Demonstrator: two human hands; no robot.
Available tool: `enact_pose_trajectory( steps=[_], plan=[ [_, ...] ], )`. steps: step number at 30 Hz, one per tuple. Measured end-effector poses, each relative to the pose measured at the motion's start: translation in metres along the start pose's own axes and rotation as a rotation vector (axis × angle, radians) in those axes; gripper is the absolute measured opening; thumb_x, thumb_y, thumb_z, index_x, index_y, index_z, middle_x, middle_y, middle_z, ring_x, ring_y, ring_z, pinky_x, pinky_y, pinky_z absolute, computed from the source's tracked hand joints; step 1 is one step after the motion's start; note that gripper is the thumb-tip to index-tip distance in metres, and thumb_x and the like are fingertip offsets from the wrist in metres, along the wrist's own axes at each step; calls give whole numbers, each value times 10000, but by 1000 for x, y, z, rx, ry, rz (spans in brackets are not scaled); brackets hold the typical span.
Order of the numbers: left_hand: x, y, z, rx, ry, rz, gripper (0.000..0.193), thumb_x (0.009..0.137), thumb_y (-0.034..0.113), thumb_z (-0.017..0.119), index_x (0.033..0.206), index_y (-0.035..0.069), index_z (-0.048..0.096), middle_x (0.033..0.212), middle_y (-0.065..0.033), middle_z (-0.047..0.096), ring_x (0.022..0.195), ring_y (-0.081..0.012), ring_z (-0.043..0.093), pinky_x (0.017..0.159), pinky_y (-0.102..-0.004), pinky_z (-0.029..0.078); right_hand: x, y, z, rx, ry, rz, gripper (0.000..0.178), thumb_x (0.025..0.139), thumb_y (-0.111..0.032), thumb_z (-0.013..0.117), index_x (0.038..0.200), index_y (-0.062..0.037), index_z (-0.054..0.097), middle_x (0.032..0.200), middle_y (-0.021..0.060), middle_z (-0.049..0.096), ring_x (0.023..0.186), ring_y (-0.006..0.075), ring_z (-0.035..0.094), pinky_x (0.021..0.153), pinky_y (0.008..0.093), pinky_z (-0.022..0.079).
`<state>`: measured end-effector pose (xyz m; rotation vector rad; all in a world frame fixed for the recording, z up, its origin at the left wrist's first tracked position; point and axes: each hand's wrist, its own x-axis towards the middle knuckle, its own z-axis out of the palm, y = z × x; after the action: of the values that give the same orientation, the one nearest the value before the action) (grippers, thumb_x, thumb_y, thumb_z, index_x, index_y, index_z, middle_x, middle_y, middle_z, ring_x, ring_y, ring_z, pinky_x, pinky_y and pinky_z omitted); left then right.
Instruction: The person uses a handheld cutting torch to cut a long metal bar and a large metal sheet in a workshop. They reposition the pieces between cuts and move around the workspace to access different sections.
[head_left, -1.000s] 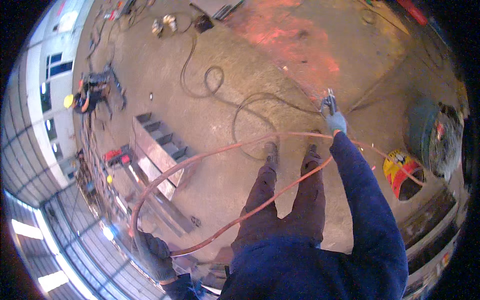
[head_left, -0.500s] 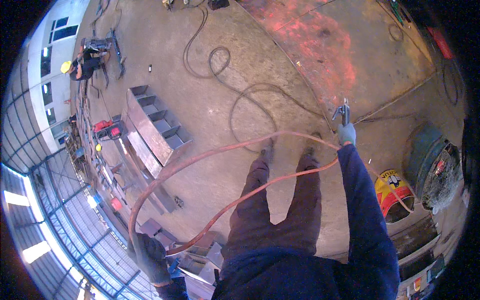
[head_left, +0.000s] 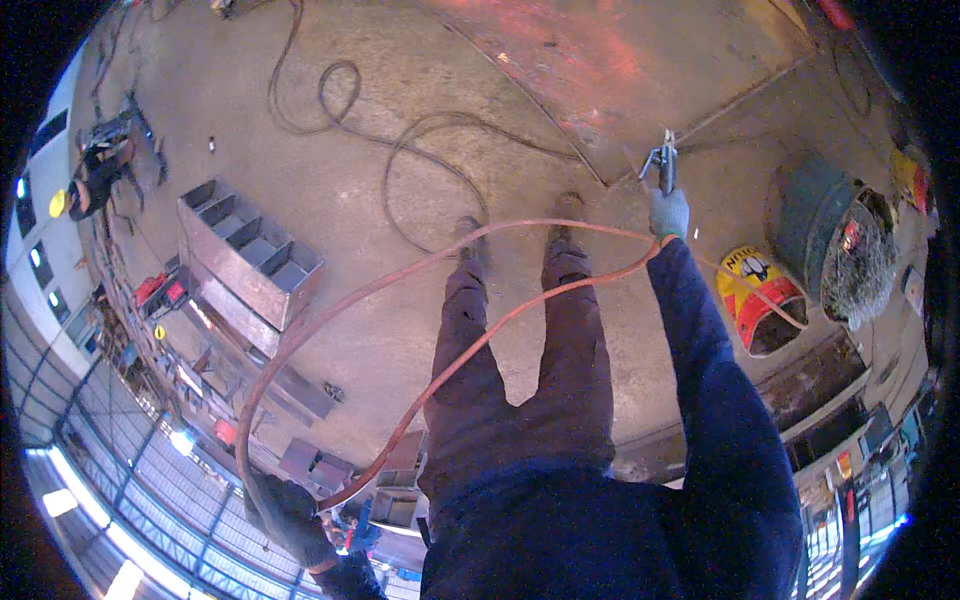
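Observation:
My left hand [head_left: 290, 522], in a dark grey glove, is closed around a reddish-orange cable [head_left: 425, 393] at the lower left. Two strands of this cable sweep across in front of my legs to my right wrist. My right hand [head_left: 670, 212], in a light grey glove, is stretched forward and closed on a metal clamp [head_left: 668, 165] shaped like locking pliers. Its jaws point away from me, with a lever sticking out to the left. From the right wrist a thinner length of cable runs down to a yellow and red bucket [head_left: 748, 273]. The fingers' undersides are hidden.
A dark cable [head_left: 388, 190] lies looped on the concrete floor ahead, beside a large red-stained metal plate [head_left: 650, 70]. A compartmented metal box [head_left: 240, 255] stands left. A blue-green drum [head_left: 808, 215] with tangled wire is at right. A person in a yellow helmet [head_left: 57, 203] is far left.
The view has turned right, so floor things shift left and toward the top. Both hands keep their hold, and the cable still spans between them.

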<state>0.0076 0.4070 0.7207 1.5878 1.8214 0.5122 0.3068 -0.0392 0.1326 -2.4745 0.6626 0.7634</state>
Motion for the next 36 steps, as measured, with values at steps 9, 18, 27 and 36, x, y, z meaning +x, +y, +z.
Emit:
enact_pose_trajectory(
  steps=[9, 18, 27, 36],
  plan=[
    [26, -26, -25, 112, 121, 125, 298, 1048, 326, 647, 952, 43, 648, 663, 78, 441, 507, -22, 406, 433, -230, 311, -123, 60, -36, 484, -102, 199, 245, 927, -276, 659, 877, -48, 588, 616, 40, 552, 438, 195, 561, 402, 376, 443],
    [31, -22, 0, 123, -43, 201, 295, 1077, 278, 615, 851, 98, 554, 579, 65, 356, 404, -36, 319, 357, -256, 236, -130, 77, -34, 517, -140, 370, 273, 911, -258, 648, 785, -31, 563, 612, 56, 571, 467, 213, 597, 446, 409, 481],
    [39, -45, -20, 216, 19, 177, 277, 1062, 292, 639, 870, 101, 579, 593, 59, 366, 429, -35, 330, 369, -243, 233, -156, 46, -47, 581, -150, 323, 265, 914, -272, 668, 911, -14, 610, 655, 72, 611, 485, 203, 613, 436, 390, 479],
    [33, -46, -8, 198, 1, 188, 315, 1043, 300, 670, 810, 129, 543, 587, 66, 386, 415, -37, 334, 370, -243, 239, -156, 45, -33, 482, -269, 316, 287, 924, -296, 670, 868, -28, 585, 642, 57, 596, 480, 196, 605, 424, 383, 464]
  ],
)
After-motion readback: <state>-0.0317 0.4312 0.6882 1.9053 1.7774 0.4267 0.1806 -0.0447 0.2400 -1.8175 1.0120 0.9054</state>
